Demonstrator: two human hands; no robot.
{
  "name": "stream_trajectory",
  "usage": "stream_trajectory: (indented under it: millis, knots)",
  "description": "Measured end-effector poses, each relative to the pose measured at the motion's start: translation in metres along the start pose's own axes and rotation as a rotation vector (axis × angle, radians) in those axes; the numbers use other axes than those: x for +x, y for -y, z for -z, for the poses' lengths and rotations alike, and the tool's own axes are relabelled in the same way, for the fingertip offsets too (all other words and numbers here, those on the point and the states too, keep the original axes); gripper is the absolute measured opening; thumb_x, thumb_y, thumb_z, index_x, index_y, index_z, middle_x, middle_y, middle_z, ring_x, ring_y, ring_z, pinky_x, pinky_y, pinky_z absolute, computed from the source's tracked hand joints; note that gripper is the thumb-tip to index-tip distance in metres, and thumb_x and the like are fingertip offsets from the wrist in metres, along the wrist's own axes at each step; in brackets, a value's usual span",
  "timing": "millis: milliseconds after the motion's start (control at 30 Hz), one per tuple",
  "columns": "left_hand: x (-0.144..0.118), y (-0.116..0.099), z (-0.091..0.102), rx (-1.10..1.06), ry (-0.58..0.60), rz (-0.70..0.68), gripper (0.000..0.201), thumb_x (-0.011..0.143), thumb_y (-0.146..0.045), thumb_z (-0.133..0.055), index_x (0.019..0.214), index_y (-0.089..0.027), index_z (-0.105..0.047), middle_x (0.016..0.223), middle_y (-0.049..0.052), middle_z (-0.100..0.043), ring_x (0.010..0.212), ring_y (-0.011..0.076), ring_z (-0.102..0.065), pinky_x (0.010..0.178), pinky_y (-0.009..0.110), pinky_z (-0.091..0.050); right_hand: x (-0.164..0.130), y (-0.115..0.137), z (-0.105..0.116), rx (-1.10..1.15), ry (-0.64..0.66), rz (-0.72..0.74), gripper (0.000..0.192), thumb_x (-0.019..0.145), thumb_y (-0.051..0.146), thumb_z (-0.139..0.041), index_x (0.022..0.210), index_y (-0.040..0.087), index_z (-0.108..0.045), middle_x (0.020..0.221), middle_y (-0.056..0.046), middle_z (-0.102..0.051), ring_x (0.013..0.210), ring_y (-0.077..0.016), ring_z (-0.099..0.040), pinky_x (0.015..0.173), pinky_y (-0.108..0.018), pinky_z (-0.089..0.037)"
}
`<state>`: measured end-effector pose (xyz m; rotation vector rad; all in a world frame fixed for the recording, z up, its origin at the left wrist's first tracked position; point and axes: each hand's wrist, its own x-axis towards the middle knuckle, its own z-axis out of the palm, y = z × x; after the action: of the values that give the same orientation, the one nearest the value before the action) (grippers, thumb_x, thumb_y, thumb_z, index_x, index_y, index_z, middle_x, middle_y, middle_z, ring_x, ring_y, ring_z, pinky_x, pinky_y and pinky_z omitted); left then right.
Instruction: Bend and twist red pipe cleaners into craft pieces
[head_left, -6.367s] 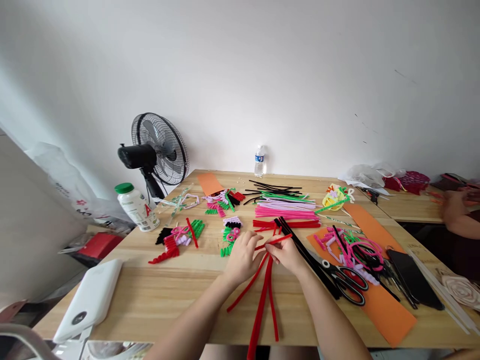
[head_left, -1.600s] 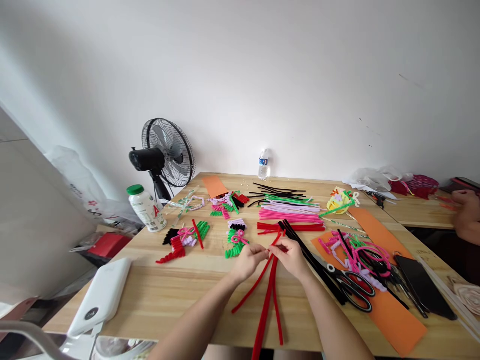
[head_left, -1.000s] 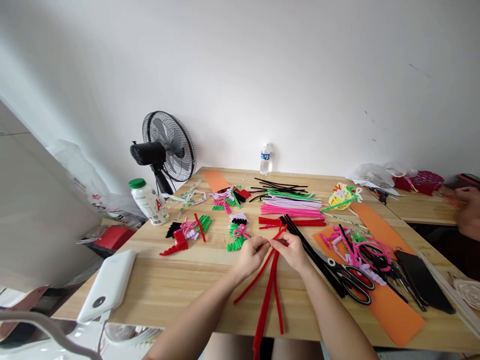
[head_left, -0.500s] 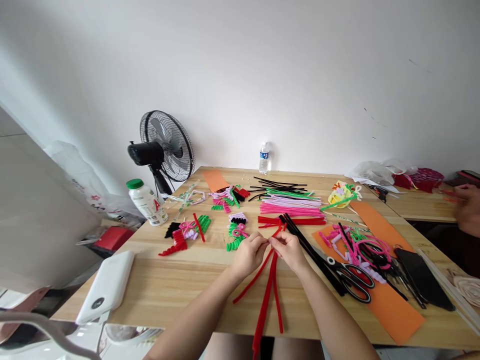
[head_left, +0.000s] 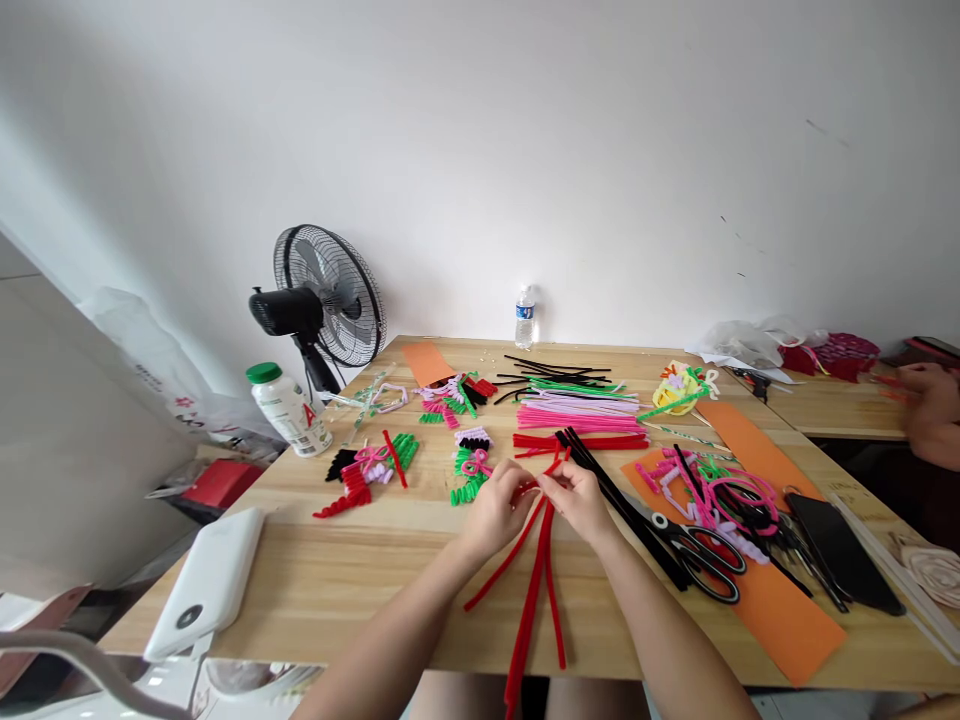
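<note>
Several red pipe cleaners (head_left: 534, 610) fan out toward me from beneath my hands, their far tips poking up behind my fingers. My left hand (head_left: 501, 508) pinches a red pipe cleaner between thumb and forefinger. Close beside it, my right hand (head_left: 574, 500) is closed on the red pipe cleaners too; just where each strand runs between the fingertips is hidden. Left of my hands lies a coiled green, black and lilac piece (head_left: 469, 470) with a pink bow. Long black pipe cleaners (head_left: 622, 510) lie right of my right hand, with black-handled scissors (head_left: 705, 560) against them.
Bundles of pink pipe cleaners (head_left: 577, 418) and red ones lie beyond my hands. A phone (head_left: 844, 550), orange paper (head_left: 787, 620) and pink loops sit right; a power bank (head_left: 206, 580), white bottle (head_left: 289, 410) and fan (head_left: 330, 295) left. Another person's hand (head_left: 930, 400) is far right.
My left hand's fingers have spread slightly and a red strand now shows between them. My right hand stays nearly where it was. The whole view has shifted a little.
</note>
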<state>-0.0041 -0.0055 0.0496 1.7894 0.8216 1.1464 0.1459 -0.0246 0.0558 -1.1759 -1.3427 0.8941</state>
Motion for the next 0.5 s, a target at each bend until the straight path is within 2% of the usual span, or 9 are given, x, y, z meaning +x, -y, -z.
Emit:
stream_trajectory:
  millis: [67,133,167,233,333,367,400,433,500]
  knots:
    - [-0.002,0.001,-0.002,0.167,-0.025,-0.148,0.017,0.083,-0.031,-0.05,0.079,-0.017,-0.059,0.084,0.006,-0.053,0.076,0.0146,-0.051,0.07,0.028,-0.042,0.001,-0.001,0.0,-0.015,0.027,0.002,0.023,0.075,0.038,-0.063,0.066,0.017,-0.06,0.061,-0.002,-0.061,0.058,-0.0157,-0.056,0.054,-0.027,-0.045]
    - [-0.002,0.001,-0.001,0.16,-0.012,-0.148,0.021,0.085,-0.031,-0.047,0.076,-0.017,-0.06,0.081,0.006,-0.054,0.075,0.0149,-0.051,0.069,0.028,-0.042,0.0,0.001,0.002,-0.047,0.059,0.042,0.021,0.075,0.037,-0.063,0.069,0.017,-0.062,0.065,-0.002,-0.062,0.06,-0.0156,-0.056,0.056,-0.027,-0.045]
    - [-0.001,0.0,0.001,0.097,0.005,-0.089,0.022,0.084,-0.032,-0.048,0.074,-0.016,-0.059,0.077,0.006,-0.053,0.07,0.0141,-0.051,0.064,0.026,-0.042,0.0,0.003,0.003,-0.071,0.074,0.074,0.02,0.075,0.036,-0.063,0.07,0.017,-0.063,0.066,-0.002,-0.063,0.061,-0.0155,-0.056,0.056,-0.027,-0.045]
    - [0.002,-0.001,0.006,-0.131,0.122,0.146,0.025,0.079,-0.037,-0.054,0.069,-0.014,-0.055,0.063,0.001,-0.047,0.052,0.0095,-0.043,0.049,0.022,-0.036,-0.002,0.008,0.006,-0.124,0.111,0.15,0.018,0.076,0.034,-0.064,0.068,0.018,-0.063,0.066,-0.002,-0.061,0.061,-0.015,-0.055,0.056,-0.026,-0.043]
    - [0.007,-0.003,0.014,-0.542,0.488,0.55,0.029,0.07,-0.041,-0.06,0.066,-0.015,-0.047,0.052,-0.006,-0.034,0.035,0.0018,-0.017,0.034,0.017,-0.015,-0.004,0.014,0.009,-0.143,0.181,0.222,0.02,0.077,0.034,-0.063,0.066,0.018,-0.063,0.064,-0.002,-0.06,0.059,-0.0143,-0.053,0.054,-0.025,-0.042]
    - [0.007,-0.003,0.015,-0.628,0.569,0.614,0.03,0.068,-0.041,-0.061,0.068,-0.015,-0.046,0.053,-0.007,-0.033,0.035,0.0009,-0.014,0.034,0.017,-0.012,-0.004,0.014,0.009,-0.125,0.193,0.216,0.021,0.077,0.035,-0.063,0.066,0.017,-0.063,0.065,-0.002,-0.06,0.059,-0.0145,-0.054,0.054,-0.025,-0.042]
    - [0.007,-0.003,0.015,-0.66,0.592,0.629,0.03,0.069,-0.042,-0.06,0.07,-0.016,-0.046,0.054,-0.007,-0.034,0.034,0.0009,-0.014,0.033,0.016,-0.011,-0.004,0.012,0.009,-0.104,0.188,0.195,0.021,0.078,0.036,-0.062,0.067,0.017,-0.062,0.065,-0.003,-0.061,0.06,-0.0146,-0.054,0.054,-0.025,-0.042]
    - [0.007,-0.003,0.013,-0.631,0.545,0.599,0.03,0.07,-0.043,-0.059,0.072,-0.016,-0.046,0.055,-0.007,-0.035,0.034,0.0015,-0.017,0.033,0.016,-0.012,-0.003,0.01,0.008,-0.083,0.164,0.162,0.022,0.078,0.037,-0.062,0.068,0.017,-0.062,0.065,-0.003,-0.061,0.059,-0.0145,-0.054,0.053,-0.025,-0.042]
    - [0.005,-0.001,0.008,-0.409,0.32,0.415,0.028,0.073,-0.042,-0.058,0.079,-0.016,-0.049,0.06,-0.004,-0.041,0.038,0.0044,-0.03,0.035,0.017,-0.023,-0.001,0.003,0.006,-0.054,0.087,0.079,0.025,0.077,0.04,-0.062,0.068,0.016,-0.061,0.059,-0.001,-0.059,0.052,-0.0127,-0.052,0.048,-0.024,-0.04]
